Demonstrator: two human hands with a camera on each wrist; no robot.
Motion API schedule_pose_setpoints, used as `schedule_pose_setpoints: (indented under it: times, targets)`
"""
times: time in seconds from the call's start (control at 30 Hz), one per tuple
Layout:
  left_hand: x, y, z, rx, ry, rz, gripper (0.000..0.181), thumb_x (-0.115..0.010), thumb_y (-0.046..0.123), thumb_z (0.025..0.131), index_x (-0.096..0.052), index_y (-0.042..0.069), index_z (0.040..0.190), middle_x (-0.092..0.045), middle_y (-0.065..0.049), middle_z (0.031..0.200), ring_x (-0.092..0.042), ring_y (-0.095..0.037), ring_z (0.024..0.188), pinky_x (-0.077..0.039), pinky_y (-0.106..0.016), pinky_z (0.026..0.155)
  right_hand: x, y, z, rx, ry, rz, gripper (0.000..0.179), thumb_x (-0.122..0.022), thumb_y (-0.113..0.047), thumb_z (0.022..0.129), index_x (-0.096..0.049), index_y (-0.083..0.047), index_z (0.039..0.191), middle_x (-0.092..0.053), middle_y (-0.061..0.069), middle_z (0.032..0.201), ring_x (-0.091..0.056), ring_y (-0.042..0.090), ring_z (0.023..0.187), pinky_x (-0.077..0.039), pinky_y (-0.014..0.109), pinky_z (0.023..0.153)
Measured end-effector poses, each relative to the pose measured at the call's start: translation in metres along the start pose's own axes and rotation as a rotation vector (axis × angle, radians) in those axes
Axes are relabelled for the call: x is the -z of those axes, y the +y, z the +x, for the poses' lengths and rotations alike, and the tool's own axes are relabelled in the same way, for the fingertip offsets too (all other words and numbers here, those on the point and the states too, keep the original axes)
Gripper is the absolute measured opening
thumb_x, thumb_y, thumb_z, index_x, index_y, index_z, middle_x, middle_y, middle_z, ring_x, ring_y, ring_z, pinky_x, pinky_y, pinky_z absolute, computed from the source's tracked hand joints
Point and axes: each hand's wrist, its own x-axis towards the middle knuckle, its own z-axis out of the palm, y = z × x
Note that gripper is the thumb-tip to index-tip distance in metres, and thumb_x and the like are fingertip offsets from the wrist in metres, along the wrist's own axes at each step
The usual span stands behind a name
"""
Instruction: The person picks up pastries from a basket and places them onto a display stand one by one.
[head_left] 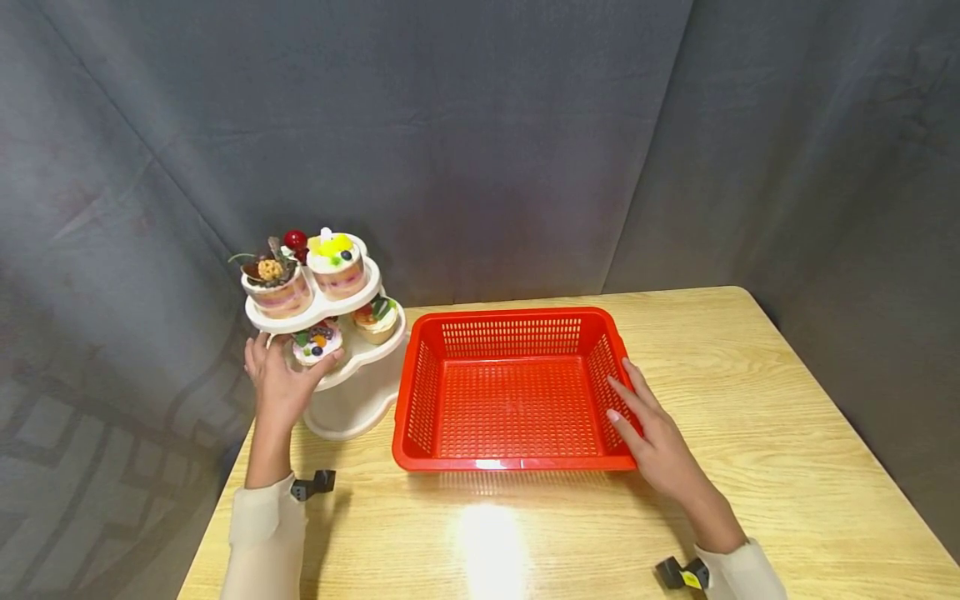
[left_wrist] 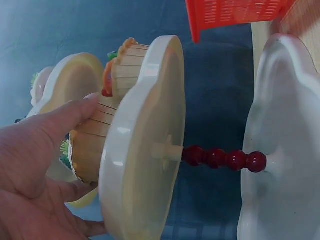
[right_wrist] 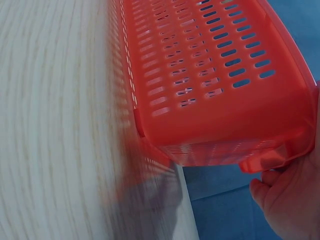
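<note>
At the left, my left hand (head_left: 281, 387) reaches into a white three-tier dessert stand (head_left: 352, 412). Its thumb and fingers grip a cupcake (head_left: 317, 340) on the middle tier; the left wrist view shows the cupcake's pleated wrapper between them, beside the white tier (left_wrist: 125, 150). Another cupcake (head_left: 377, 320) sits behind it on the same tier. My right hand (head_left: 660, 450) holds the right rim of a red plastic basket (head_left: 517, 463), with some fingers over the rim and others curled beneath it in the right wrist view. Nothing lies inside the basket.
Two layered dessert cups, one with chocolate and nut topping (head_left: 276, 287) and one with yellow fruit (head_left: 336, 265), stand on the top tier. Dark red beads (left_wrist: 225, 159) form the stand's post. Grey curtain (head_left: 450, 150) hangs behind the wooden table (head_left: 750, 417).
</note>
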Motion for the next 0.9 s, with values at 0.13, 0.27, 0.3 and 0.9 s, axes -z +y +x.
schedule_pose_setpoints:
  times: [0.13, 0.27, 0.3, 0.9]
  targets:
    - [-0.001, -0.005, -0.002, 0.022, -0.001, 0.011, 0.078, -0.088, 0.028, 0.077, -0.053, -0.011, 0.134, -0.021, -0.031, 0.160, 0.000, -0.049, 0.150, 0.001, -0.065, 0.118, -0.001, 0.001, -0.002, -0.003, -0.003, -0.006, 0.052, -0.055, -0.022, 0.106, -0.043, -0.002, 0.152, -0.013, 0.008, 0.170, -0.012, 0.035, 0.155, -0.020, 0.059, 0.119]
    - [-0.001, -0.005, -0.002, 0.048, -0.017, 0.007, 0.081, -0.087, 0.030, 0.079, -0.048, -0.010, 0.138, -0.013, -0.031, 0.160, 0.003, -0.047, 0.150, 0.000, -0.065, 0.118, -0.001, 0.000, -0.002, -0.005, -0.009, -0.002, 0.053, -0.056, -0.022, 0.105, -0.043, -0.002, 0.153, -0.013, 0.007, 0.170, -0.012, 0.035, 0.155, -0.021, 0.061, 0.118]
    - [-0.001, -0.004, -0.002, 0.055, -0.026, 0.005, 0.082, -0.086, 0.031, 0.080, -0.047, -0.009, 0.140, -0.011, -0.031, 0.161, 0.004, -0.047, 0.150, 0.001, -0.065, 0.118, -0.001, 0.000, -0.001, -0.004, -0.008, -0.001, 0.053, -0.056, -0.022, 0.105, -0.042, -0.002, 0.153, -0.013, 0.007, 0.170, -0.011, 0.036, 0.155, -0.020, 0.061, 0.118]
    - [0.016, 0.017, -0.034, 0.023, -0.103, 0.148, 0.105, -0.085, 0.033, 0.081, -0.021, -0.007, 0.155, 0.000, -0.038, 0.160, 0.006, -0.053, 0.149, 0.000, -0.068, 0.117, 0.020, -0.017, 0.005, -0.028, -0.112, -0.092, 0.067, -0.060, -0.029, 0.103, -0.031, -0.004, 0.158, -0.009, 0.013, 0.170, -0.004, 0.036, 0.155, -0.016, 0.069, 0.116]
